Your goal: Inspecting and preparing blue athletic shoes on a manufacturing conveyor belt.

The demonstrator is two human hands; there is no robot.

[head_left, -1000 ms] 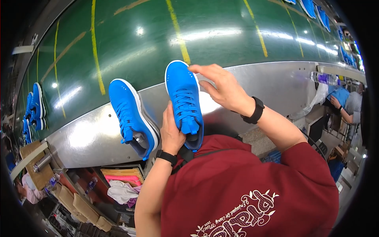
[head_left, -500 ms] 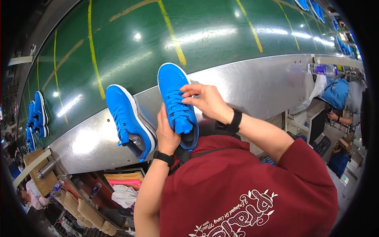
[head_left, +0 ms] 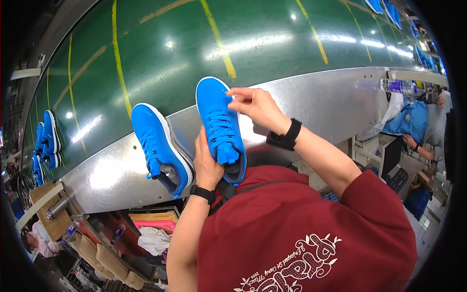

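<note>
A blue sneaker (head_left: 214, 104) with blue laces and a white sole edge lies with its toe over the green belt and its heel toward my body. My left hand (head_left: 208, 163) grips its left side near the heel. My right hand (head_left: 258, 107) is at the right of the toe, thumb and fingertips pinched together; anything between them is too small to make out. To the left, a second blue sneaker (head_left: 153, 129) of the same kind rests partly on the belt and partly on the metal ledge (head_left: 104, 177), touched by neither hand.
The green conveyor belt (head_left: 160, 53) with yellow lines runs across in front. More blue shoes (head_left: 50, 136) stand at the far left, others at the upper right. A plastic bottle (head_left: 399, 86) and blue bag (head_left: 413, 119) are right, near another person's hand (head_left: 409, 141). Cloths (head_left: 154, 241) lie below the ledge.
My right hand has moved from the laces up toward the toe. My left hand keeps its grip on the sneaker. The belt's yellow lines have shifted slightly right.
</note>
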